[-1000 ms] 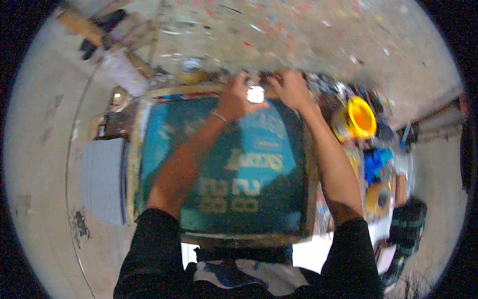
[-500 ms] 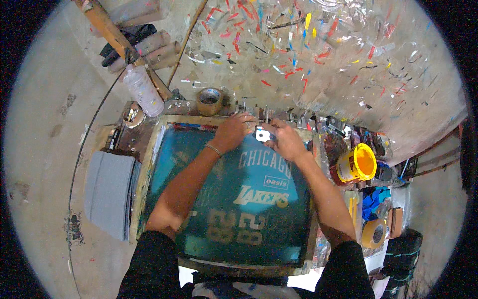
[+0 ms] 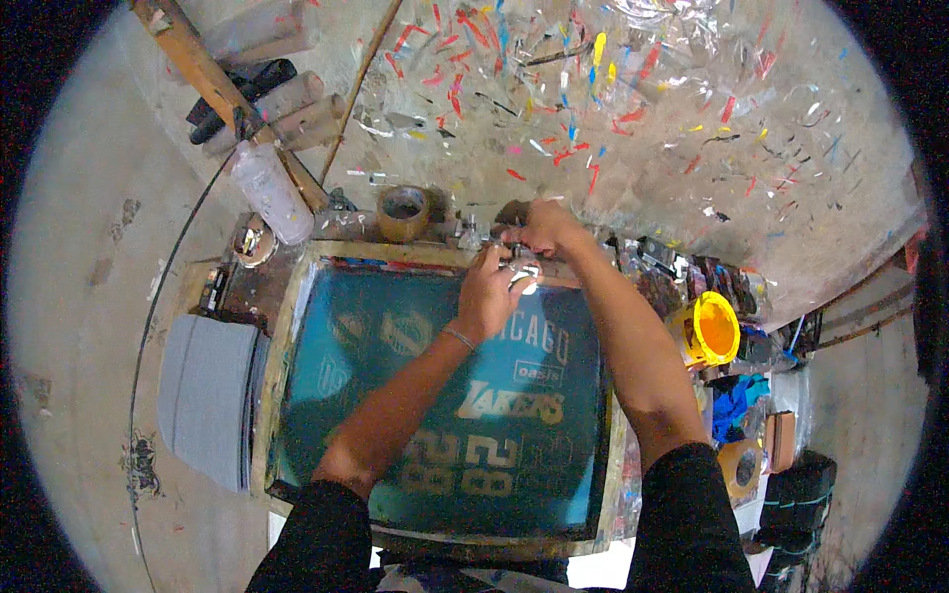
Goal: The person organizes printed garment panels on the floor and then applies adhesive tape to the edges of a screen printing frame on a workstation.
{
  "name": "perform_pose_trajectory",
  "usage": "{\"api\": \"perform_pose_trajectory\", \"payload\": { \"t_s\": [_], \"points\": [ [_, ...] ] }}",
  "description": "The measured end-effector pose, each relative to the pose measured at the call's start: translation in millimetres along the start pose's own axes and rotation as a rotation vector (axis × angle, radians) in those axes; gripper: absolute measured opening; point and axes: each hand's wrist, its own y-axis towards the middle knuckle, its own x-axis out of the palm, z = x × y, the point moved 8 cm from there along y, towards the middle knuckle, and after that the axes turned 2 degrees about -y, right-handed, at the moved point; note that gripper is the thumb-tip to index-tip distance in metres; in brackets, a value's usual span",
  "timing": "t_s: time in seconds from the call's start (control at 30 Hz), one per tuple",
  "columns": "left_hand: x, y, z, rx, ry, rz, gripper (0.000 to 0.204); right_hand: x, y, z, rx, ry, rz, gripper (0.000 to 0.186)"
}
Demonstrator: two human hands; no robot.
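A wooden-framed printing screen (image 3: 395, 494) with teal mesh and several pale letter and number designs lies before me. At its far edge, right of the middle, my left hand (image 3: 486, 298) is closed, its thumb beside a small bright white patch (image 3: 530, 287). My right hand (image 3: 550, 229) reaches just beyond that edge, fingers curled down by small metal fittings. What either hand grips is hidden by the fingers. Another metal fitting (image 3: 473, 235) stands left of the hands.
Left of the screen lies a stack of grey sheets (image 3: 206, 395). A tape roll (image 3: 403, 213) and a clear plastic bottle (image 3: 272, 193) stand behind. At right are a yellow paint tub (image 3: 714, 329), another tape roll (image 3: 738, 466) and blue cloth (image 3: 732, 407). A paint-spattered wall (image 3: 692, 128) rises behind.
My right hand has moved farther back, past the screen's far edge. My left hand has shifted right, over to the white patch. The whole view has shifted slightly.
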Motion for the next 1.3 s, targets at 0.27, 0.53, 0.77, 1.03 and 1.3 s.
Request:
{"api": "perform_pose_trajectory", "payload": {
  "t_s": [0.27,0.53,0.77,1.03,1.3],
  "points": [
    [-3,-3,1,0.068,-0.006,0.116,0.032,8,9,-20,-0.056,0.111,-0.141,0.027],
    [-8,-3,0,0.095,-0.026,0.108,0.033,33,17,5,0.148,0.421,-0.271,0.021],
    [-8,-6,-2,0.048,-0.047,0.129,0.03,24,13,-12,-0.177,-0.056,0.0,0.025],
    [-12,-14,6,0.066,0.148,0.213,0.031,92,54,47,0.127,0.083,-0.418,0.022],
    [-14,-6,8,0.088,0.197,0.123,0.031,36,7,3,-0.033,0.166,-0.451,0.042]
  ]
}}
